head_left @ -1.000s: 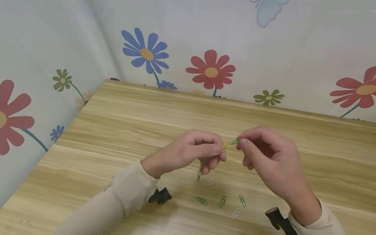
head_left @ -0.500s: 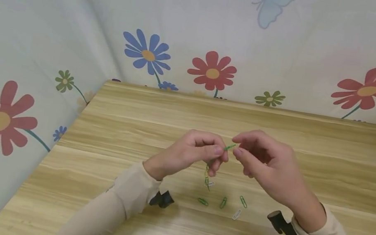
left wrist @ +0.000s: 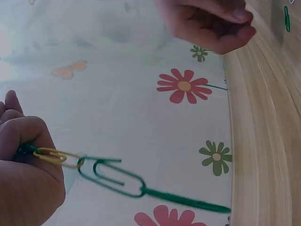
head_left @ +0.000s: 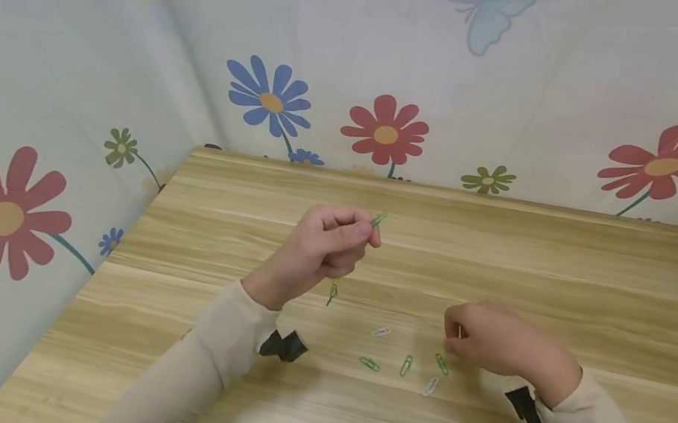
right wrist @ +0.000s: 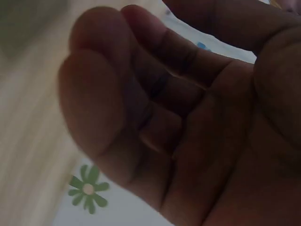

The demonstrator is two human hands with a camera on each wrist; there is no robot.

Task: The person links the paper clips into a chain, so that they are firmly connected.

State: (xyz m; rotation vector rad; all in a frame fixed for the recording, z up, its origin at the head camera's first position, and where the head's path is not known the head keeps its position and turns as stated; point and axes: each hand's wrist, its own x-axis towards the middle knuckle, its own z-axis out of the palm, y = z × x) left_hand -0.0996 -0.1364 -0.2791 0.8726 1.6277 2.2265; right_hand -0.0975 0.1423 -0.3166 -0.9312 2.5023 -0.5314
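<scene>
My left hand pinches a green paper clip between thumb and forefinger, raised over the table. Out from under that hand hangs a linked chain; in the left wrist view it shows a yellow paper clip, then a green paper clip and one more green clip at the end. The links inside the fist are hidden. My right hand hovers low at the right, fingers loosely bent, just behind a green paper clip on the table. Its palm, seen in the right wrist view, holds nothing.
On the wooden table lie two more green paper clips, one flat and one pointing away. A white paper clip and another white clip lie near them. A flowered cloth hangs behind the table.
My right hand has left the paper clip it was handling and moved down and right toward the table. My left hand has shifted left and up, carrying the chain with it.
</scene>
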